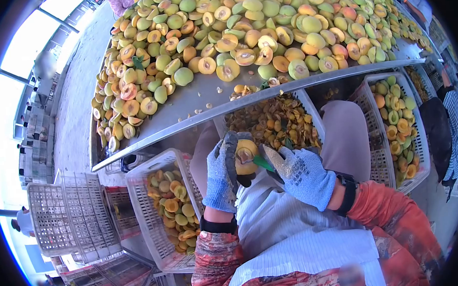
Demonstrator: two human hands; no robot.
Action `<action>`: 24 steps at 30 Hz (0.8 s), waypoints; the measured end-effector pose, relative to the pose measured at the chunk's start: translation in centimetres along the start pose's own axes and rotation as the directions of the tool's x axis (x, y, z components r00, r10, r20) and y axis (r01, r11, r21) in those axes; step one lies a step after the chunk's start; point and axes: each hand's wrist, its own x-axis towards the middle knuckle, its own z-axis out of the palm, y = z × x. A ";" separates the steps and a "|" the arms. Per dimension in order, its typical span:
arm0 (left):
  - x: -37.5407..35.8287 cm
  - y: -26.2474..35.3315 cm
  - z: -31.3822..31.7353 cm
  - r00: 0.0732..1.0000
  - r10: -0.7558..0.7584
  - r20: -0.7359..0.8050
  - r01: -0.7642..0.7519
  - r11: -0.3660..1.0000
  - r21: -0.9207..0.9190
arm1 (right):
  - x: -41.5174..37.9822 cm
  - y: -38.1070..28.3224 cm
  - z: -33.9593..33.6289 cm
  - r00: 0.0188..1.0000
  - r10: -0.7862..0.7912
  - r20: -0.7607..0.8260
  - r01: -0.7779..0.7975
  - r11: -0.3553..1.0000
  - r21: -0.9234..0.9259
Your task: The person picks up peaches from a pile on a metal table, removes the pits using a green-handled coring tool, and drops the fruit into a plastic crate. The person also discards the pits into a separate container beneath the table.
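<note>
My left hand (220,177), in a blue knitted glove with dark finger coating, is wrapped around a yellow apricot half (246,155). Its cut face, with the brown stone hollow in the middle, is turned up. My right hand (303,176), gloved the same way, grips a small green tool (263,164) whose tip lies right at the fruit's edge. The rest of that tool is hidden behind the fingers. Both hands are held over my lap, above a striped apron (302,258).
Heaped apricot halves (244,33) cover the metal table (200,95), with its raised rim across my front. Between my knees a crate (311,113) holds stones and scraps. Fruit-filled crates stand left (138,186) and right (419,133). Stacked baskets (72,216) are at far left.
</note>
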 end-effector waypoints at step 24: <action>-0.6 -2.2 0.2 0.838 0.528 -0.137 -0.450 0.811 0.373 | 1.6 0.2 -2.7 0.676 -0.281 0.681 -0.732 -0.154 0.664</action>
